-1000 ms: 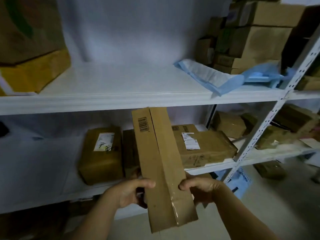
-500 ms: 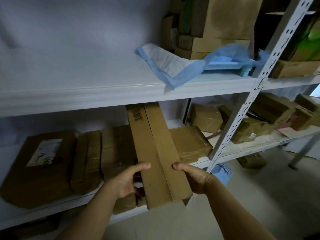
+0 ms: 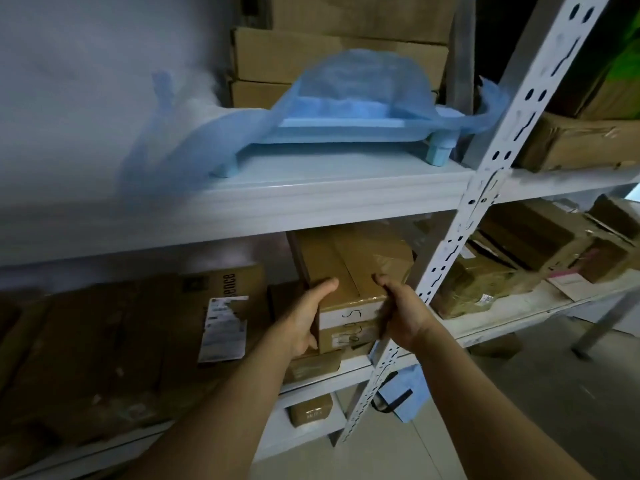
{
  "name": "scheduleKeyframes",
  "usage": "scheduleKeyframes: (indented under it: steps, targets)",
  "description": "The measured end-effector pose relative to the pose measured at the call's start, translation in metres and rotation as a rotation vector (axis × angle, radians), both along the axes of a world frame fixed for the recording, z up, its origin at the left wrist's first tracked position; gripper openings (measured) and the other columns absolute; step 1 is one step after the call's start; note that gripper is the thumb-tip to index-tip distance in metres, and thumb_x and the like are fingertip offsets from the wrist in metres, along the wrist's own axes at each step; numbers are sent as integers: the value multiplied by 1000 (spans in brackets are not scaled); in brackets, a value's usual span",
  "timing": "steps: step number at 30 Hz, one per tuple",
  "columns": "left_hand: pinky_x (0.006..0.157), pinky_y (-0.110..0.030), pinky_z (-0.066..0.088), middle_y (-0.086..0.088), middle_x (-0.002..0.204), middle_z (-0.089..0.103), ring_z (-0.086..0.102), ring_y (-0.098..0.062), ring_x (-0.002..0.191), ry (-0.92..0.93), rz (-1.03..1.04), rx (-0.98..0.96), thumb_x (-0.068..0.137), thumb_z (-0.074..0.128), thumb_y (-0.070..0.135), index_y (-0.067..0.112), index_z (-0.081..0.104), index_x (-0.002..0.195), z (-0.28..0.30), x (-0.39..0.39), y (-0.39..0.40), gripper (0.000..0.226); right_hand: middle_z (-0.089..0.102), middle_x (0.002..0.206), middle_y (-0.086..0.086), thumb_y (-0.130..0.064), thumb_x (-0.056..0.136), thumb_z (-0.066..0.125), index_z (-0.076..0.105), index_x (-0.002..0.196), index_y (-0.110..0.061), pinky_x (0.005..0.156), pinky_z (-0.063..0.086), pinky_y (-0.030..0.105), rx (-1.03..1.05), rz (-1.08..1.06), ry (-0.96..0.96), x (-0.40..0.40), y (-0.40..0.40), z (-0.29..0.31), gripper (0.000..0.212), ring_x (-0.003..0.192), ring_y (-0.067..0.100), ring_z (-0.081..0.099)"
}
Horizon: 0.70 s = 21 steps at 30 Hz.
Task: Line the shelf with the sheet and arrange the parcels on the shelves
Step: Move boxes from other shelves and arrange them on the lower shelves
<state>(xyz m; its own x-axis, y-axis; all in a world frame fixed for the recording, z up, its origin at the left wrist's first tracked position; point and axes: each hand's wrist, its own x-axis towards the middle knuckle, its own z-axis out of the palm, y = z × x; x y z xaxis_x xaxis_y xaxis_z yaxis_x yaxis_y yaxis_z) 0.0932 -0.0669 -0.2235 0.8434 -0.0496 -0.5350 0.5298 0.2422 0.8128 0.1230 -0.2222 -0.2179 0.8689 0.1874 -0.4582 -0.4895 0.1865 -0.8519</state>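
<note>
I hold a long brown cardboard parcel (image 3: pixel 346 271) by its near end, most of its length reaching in over the middle shelf (image 3: pixel 349 367). My left hand (image 3: pixel 304 317) grips its left side, thumb on top. My right hand (image 3: pixel 401 313) grips its right side. A crumpled blue sheet (image 3: pixel 360 88) lies on the upper shelf (image 3: pixel 311 199), partly over a light blue tray-like object (image 3: pixel 343 131). Other brown parcels (image 3: pixel 145 334) lie on the middle shelf to the left, one bearing a white label (image 3: pixel 223 329).
A white perforated upright post (image 3: pixel 485 199) stands just right of my hands. More boxes (image 3: pixel 512 258) fill the shelf bay beyond it, and stacked cartons (image 3: pixel 332 53) sit behind the blue sheet. A small box (image 3: pixel 310 412) lies on the lowest shelf. Grey floor (image 3: pixel 519 410) lies to the right.
The long parcel has gone from tilted in front of the shelf to pushed deep into the middle shelf. My view has shifted right and closer; both hands kept their hold.
</note>
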Motion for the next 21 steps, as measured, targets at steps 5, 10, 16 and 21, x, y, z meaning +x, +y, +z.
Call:
scheduleKeyframes:
  steps: [5, 10, 16, 21]
  targets:
    - [65, -33, 43, -11, 94, 67, 60, -25, 84, 70, -5, 16, 90, 50, 51, 17, 60, 106, -15, 23, -19, 39, 67, 78, 11, -29, 95, 47, 61, 103, -10, 65, 49, 36, -56, -22, 17, 29, -8, -21, 25, 76, 27, 63]
    - [80, -41, 48, -15, 105, 66, 60, -31, 95, 109, 136, 88, 88, 52, 51, 18, 57, 111, -27, 24, 5, 41, 65, 79, 10, -32, 97, 39, 57, 114, -14, 70, 48, 42, -87, 104, 90, 33, 18, -31, 30, 83, 30, 61]
    - [94, -40, 39, -5, 108, 53, 52, -31, 108, 132, 255, 396, 95, 43, 47, 16, 48, 122, -42, 20, 21, 42, 63, 104, 9, -30, 101, 31, 52, 103, -34, 81, 53, 49, -204, 207, 36, 21, 50, -41, 21, 91, 28, 61]
    - [96, -51, 46, -3, 87, 51, 52, -26, 89, 136, 226, 528, 93, 39, 55, 25, 42, 76, -40, 8, 25, 34, 58, 111, 6, -35, 102, 29, 43, 119, -33, 88, 48, 46, -338, 287, -2, 18, 56, -29, 22, 91, 24, 57]
